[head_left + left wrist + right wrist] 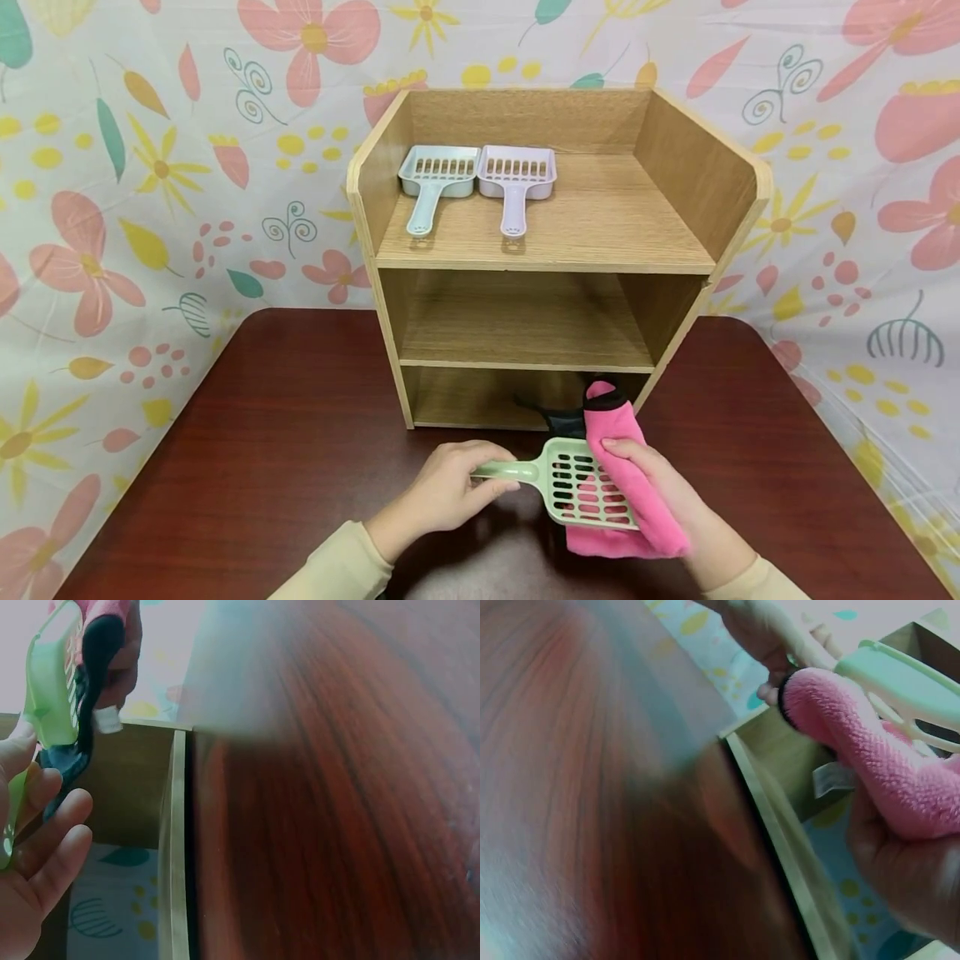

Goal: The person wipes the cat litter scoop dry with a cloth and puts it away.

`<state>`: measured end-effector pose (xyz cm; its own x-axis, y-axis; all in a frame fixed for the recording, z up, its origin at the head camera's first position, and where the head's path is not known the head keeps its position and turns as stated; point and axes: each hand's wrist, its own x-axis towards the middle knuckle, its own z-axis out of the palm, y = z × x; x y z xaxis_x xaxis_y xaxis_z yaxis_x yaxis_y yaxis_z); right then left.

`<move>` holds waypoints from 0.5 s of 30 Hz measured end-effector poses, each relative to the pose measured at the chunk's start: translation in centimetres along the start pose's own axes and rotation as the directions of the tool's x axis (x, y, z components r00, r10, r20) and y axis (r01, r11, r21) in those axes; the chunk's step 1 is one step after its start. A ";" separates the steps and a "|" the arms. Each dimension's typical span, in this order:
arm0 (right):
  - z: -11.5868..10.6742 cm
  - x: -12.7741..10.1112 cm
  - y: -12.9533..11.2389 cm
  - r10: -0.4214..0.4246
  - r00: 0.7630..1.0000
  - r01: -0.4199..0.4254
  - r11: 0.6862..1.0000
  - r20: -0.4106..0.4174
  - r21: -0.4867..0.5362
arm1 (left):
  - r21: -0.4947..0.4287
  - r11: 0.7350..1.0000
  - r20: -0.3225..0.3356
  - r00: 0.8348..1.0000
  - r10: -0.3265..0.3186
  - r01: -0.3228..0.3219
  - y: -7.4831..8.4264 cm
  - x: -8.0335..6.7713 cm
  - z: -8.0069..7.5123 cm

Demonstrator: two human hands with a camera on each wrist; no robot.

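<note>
Left grip (pixel 450 492) holds green scoop (pixel 577 487) handle; right grip (pixel 660 492) presses pink cloth (pixel 622 475) on it.

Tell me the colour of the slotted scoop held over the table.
Light green scoop; the head view shows it best.

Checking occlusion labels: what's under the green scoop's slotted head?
Pink cloth shows through the green scoop's slots and wraps its right edge, held by the right hand. The table beneath the cloth is covered.

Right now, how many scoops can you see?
3: a blue scoop and a lilac scoop on the top shelf, a green scoop in the hands.
</note>
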<state>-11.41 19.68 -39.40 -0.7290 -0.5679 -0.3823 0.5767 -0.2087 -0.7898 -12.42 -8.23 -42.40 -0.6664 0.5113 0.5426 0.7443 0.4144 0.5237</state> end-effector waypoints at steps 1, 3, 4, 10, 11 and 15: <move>-0.2 0.1 -0.1 -0.024 0.999 0.023 0.999 -0.029 -0.039 | 0.013 1.000 0.000 1.000 0.004 -0.004 0.0 0.0 0.0; -0.6 0.2 -0.2 -0.091 0.992 0.081 0.990 -0.085 -0.115 | 0.043 0.999 -0.003 1.000 0.014 -0.014 -0.1 0.1 -0.1; -0.7 0.3 -0.3 -0.116 0.986 0.099 0.984 -0.117 -0.146 | 0.056 0.998 -0.004 1.000 0.019 -0.018 -0.1 0.1 -0.2; -0.8 0.3 -0.4 -0.180 0.958 0.124 0.961 -0.223 -0.247 | 0.113 0.993 0.006 0.999 0.034 -0.035 0.0 0.4 -0.6; -0.8 0.2 -0.4 -0.187 0.956 0.127 0.959 -0.228 -0.252 | 0.120 0.992 0.009 0.999 0.038 -0.039 0.0 0.5 -0.6; -0.9 -0.1 -0.6 -0.208 0.945 0.137 0.953 -0.251 -0.272 | 0.144 0.988 0.012 0.999 0.047 -0.049 0.1 0.5 -0.7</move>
<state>-12.01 20.59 -39.34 -0.9017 -0.2935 -0.3174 0.3489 -0.0605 -0.9352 -12.68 -8.49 -41.60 -0.6299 0.5392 0.5591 0.7742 0.4935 0.3963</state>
